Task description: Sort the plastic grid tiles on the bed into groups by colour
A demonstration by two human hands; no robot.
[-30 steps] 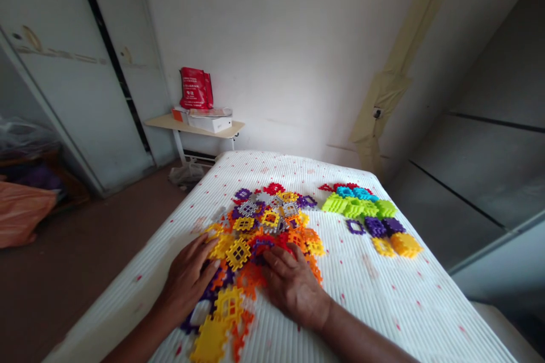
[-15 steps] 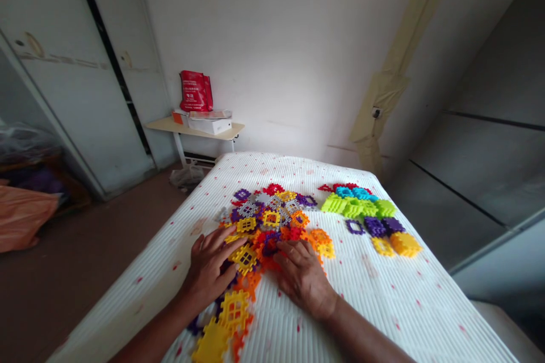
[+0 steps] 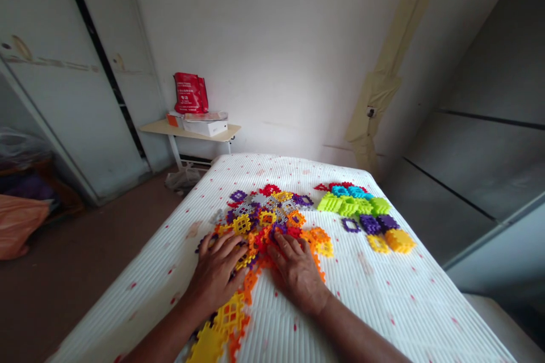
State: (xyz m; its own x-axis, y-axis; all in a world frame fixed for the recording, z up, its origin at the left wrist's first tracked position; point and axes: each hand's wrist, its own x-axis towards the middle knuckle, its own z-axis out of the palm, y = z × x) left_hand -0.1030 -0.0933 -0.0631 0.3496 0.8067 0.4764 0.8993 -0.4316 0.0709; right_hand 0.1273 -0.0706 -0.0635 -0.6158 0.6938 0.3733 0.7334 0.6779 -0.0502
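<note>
A mixed pile of plastic interlocking building tiles [image 3: 267,218] lies on the striped, red-dotted white cover [image 3: 361,300]; many have window-like cutouts. My left hand [image 3: 219,266] rests palm down on the pile's near left side, fingers spread over yellow and purple tiles. On the pile's near middle, my right hand [image 3: 298,272] lies palm down with its fingers stretched forward, fingertips touching red and purple tiles. Neither hand visibly holds a tile; what is under the palms is hidden. A plain yellow tile [image 3: 208,345] and a yellow window tile [image 3: 230,314] lie close to my left forearm.
To the right, tiles stand grouped by colour: light green [image 3: 351,204], blue [image 3: 351,191], purple [image 3: 370,224] and yellow [image 3: 400,241]. Beyond the bed, a small table [image 3: 187,131] bears a red bag [image 3: 190,93] and a white box [image 3: 206,127]. Cabinet doors [image 3: 102,119] are at left.
My left hand has moved slightly back and down over the yellow window tile, covering more of it. My right hand has shifted slightly left and forward. The whole view has swung a little.
</note>
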